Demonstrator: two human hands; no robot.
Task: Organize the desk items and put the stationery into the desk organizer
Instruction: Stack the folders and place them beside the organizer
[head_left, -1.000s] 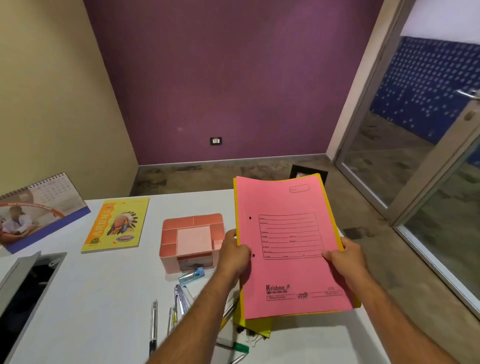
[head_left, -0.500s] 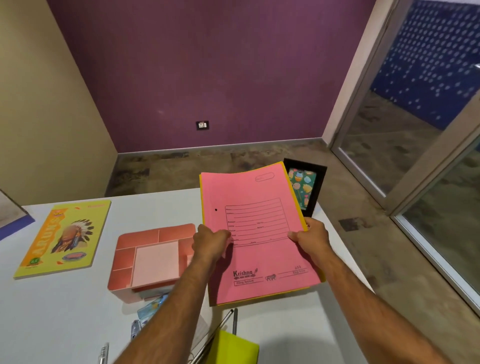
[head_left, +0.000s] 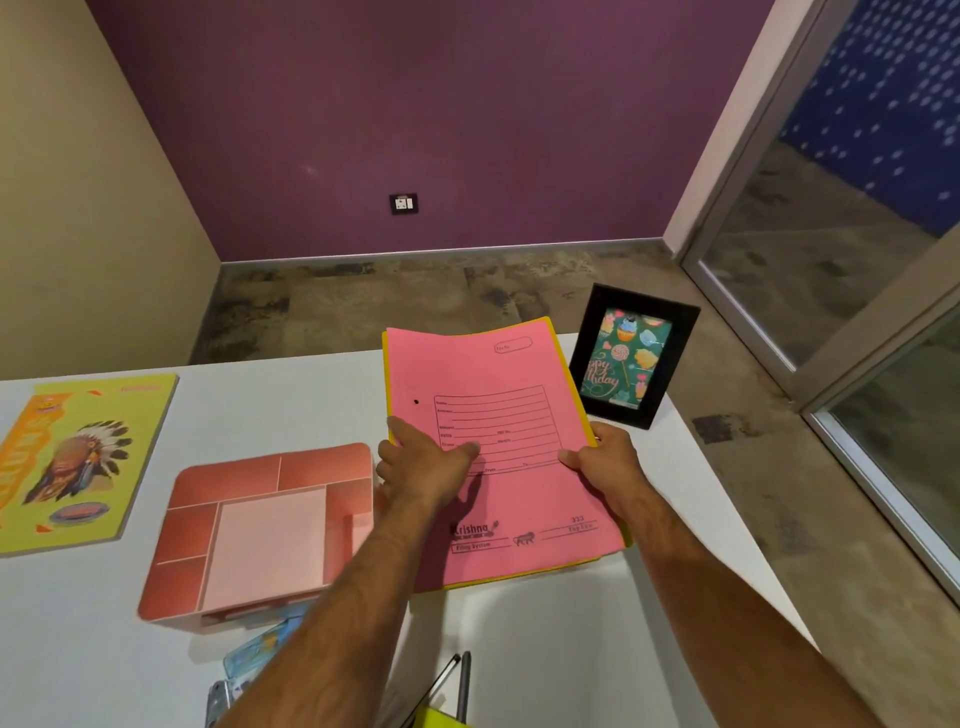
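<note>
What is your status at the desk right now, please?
Left hand and right hand both gripping pink file stack. Organizer empty. Photo frame just beyond.

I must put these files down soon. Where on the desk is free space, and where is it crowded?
Bare desk lies between the yellow book and the pink file, behind the pink organizer. Another bare patch lies in front of the files, toward the right edge. It is crowded at the near edge, where the pens lie below the organizer.
</note>
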